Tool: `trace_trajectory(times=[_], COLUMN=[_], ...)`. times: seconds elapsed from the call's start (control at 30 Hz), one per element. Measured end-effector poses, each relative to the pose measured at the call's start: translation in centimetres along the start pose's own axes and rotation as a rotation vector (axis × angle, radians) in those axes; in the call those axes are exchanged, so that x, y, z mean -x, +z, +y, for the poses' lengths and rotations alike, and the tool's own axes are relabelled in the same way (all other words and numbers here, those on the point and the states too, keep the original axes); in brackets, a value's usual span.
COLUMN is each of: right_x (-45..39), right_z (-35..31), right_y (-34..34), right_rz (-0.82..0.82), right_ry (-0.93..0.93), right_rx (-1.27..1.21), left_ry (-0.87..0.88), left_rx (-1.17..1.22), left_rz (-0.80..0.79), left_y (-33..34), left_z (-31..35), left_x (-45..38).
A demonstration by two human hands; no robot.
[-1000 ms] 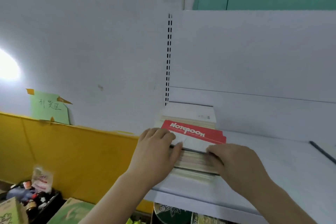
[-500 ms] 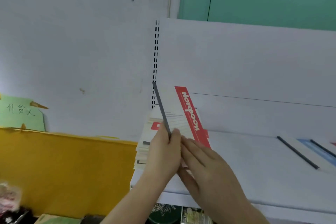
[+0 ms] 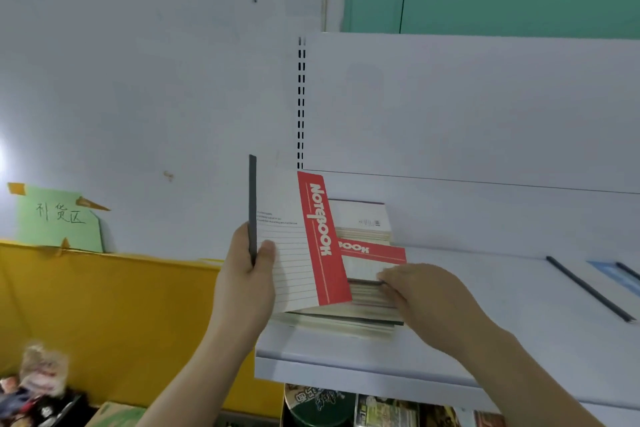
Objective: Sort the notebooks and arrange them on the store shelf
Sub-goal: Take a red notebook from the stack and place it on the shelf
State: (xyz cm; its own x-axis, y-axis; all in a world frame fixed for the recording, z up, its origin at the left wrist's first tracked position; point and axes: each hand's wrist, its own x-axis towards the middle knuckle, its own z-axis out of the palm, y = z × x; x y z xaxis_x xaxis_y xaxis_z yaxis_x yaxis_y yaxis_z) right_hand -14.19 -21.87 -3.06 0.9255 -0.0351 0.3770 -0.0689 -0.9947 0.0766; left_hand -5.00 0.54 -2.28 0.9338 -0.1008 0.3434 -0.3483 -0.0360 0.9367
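Observation:
My left hand (image 3: 247, 276) grips a red-and-white notebook (image 3: 299, 246) by its dark spine and holds it upright, its cover facing me, just left of the pile. A stack of notebooks (image 3: 367, 291) lies flat at the left end of the white shelf (image 3: 346, 354), topped by another red-banded notebook. My right hand (image 3: 420, 291) rests against the right front of the stack, its fingertips at the edge of the top notebooks. Whether those fingers pinch a notebook is unclear.
A dark divider strip (image 3: 588, 289) and blue-edged items (image 3: 613, 272) lie further right on the shelf. A yellow panel (image 3: 104, 305) with a green paper sign (image 3: 59, 217) stands to the left. Packaged goods (image 3: 38, 378) sit below left, more stock (image 3: 346, 407) under the shelf.
The top notebook was lifted off the stack and stood up by both hands. My left hand now holds it alone, further left, while my right hand has dropped back onto the stack.

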Motion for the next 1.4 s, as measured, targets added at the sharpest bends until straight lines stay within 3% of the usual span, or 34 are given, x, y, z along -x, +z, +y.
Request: trace_trajectory(times=[0.13, 0.27, 0.4, 0.5, 0.67, 0.9, 1.13, 1.4], right_x=[-0.4, -0.1, 0.2, 0.3, 1.6, 4.4, 9.7, 16.0], right_z=[0.1, -0.1, -5.4, -9.7, -10.2, -4.3, -1.1, 7.4], right_y=[-1.8, -3.4, -3.5, -0.4, 1.2, 0.0, -0.8, -3.2], right_rz=[0.127, 0.494, 0.689, 0.587, 0.470, 0.394, 0.179, 0.190], right_ry=[0.138, 0.283, 0.150, -0.024, -0.069, 0.307, 0.458, 0.494], right_rx=[0.141, 0.028, -0.083, -0.134, -0.219, -0.285, -0.405, -0.323], left_ry=[0.015, 0.027, 0.009, -0.009, -0.011, 0.036, -0.003, 0.127], left_rx=[0.011, 0.032, 0.141, 0.276, 0.309, 0.332, 0.344, 0.212], left_rz=[0.006, -0.030, -0.103, -0.135, -0.140, -0.176, -0.306, -0.337], left_y=[-0.9, -1.1, 0.8, 2.9, 3.8, 5.7, 11.5, 20.0], left_z=[0.2, 0.3, 0.5, 1.3, 1.2, 1.3, 1.3, 4.2], left_x=[-0.4, -0.5, 0.1, 1.6, 2.3, 2.4, 5.6, 9.8])
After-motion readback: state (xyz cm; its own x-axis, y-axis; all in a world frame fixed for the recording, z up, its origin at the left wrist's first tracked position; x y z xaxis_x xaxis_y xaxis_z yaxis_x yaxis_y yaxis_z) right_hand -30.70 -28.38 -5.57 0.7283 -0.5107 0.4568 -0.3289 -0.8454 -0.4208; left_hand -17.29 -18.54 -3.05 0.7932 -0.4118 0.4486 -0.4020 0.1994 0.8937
